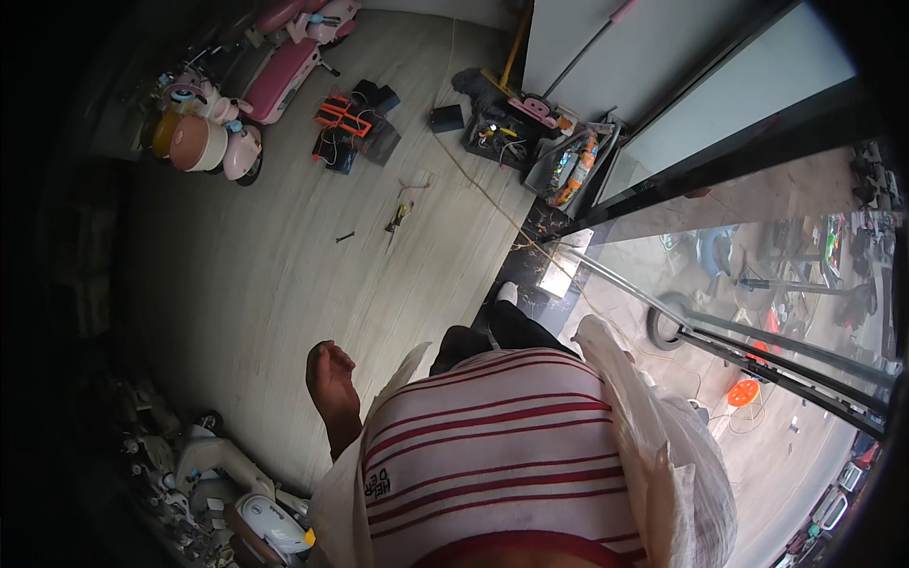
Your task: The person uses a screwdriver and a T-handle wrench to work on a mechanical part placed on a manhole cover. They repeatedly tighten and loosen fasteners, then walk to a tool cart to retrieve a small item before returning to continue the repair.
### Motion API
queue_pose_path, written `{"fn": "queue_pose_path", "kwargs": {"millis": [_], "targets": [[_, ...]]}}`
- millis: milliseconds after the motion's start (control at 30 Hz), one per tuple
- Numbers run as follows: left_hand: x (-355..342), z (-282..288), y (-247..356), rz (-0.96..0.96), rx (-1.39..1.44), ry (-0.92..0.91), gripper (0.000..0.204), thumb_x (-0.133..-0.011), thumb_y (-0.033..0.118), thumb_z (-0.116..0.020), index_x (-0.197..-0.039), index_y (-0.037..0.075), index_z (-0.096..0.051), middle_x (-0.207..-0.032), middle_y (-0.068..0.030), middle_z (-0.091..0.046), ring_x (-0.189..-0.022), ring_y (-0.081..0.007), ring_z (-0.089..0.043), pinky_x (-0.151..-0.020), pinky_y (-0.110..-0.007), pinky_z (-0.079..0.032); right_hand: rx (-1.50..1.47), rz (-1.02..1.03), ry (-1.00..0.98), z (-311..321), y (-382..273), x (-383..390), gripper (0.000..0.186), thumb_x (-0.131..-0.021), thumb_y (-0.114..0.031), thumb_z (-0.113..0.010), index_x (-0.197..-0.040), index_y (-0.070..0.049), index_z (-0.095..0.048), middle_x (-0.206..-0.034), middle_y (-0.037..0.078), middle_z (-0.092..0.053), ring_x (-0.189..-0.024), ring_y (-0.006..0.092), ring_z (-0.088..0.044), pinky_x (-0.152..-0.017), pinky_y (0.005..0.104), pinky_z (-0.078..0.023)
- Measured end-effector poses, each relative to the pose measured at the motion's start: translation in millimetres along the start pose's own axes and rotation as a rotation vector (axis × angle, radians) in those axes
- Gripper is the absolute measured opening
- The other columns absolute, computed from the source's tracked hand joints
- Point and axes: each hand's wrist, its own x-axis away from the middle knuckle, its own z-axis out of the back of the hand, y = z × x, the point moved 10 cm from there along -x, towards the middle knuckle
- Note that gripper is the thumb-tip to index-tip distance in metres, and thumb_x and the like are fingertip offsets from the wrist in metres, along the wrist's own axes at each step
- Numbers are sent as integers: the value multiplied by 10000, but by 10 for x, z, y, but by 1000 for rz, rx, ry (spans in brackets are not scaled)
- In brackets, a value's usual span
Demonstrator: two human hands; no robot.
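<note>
My left hand hangs beside my body over the grey wood-look floor. Its fingers are curled in, nothing shows inside them, and it touches nothing. My red-and-white striped shirt fills the lower middle of the view. A white, thin plastic bag bulges along my right side. My right hand is hidden, and I cannot see what holds the bag. One dark trouser leg with a white shoe points toward the doorway.
Pink ride-on toys stand at the far left. Black and orange cases and a tray of tools lie on the floor beyond. A screwdriver lies mid-floor. White ride-on toys crowd the lower left. A glass door runs along the right.
</note>
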Motion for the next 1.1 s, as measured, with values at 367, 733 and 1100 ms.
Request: {"fn": "queue_pose_path", "kwargs": {"millis": [367,733,1100], "targets": [[-2319,-983,-158,309,-178,52,209,-959,248,-536,-977,46,-585,-759,-20,-555,-686,-127,-520,-646,-273,-430,-457,126,-123,246,-3965,-1711,220,-913,-224,-586,-968,-33,-679,-903,116,-675,-783,235,-644,-706,353,-509],[-5022,-1434,-940,412,-453,61,227,-985,258,-510,-947,43,-568,-766,-41,-539,-669,-147,-534,-639,-283,-448,391,254,-113,-836,-4666,-4649,166,-842,-100,-513,-843,-1,-646,-901,218,-657,-843,388,-671,-709,466,-560],[-5770,-628,-2628,605,-816,265,212,-993,244,-500,-943,45,-552,-724,-33,-529,-637,-136,-522,-623,-274,-445,408,78,275,-1095,-5181,-8261,216,-871,-156,-474,-1032,-92,-603,-1109,193,-626,-1025,411,-607,-831,528,-519]]}}
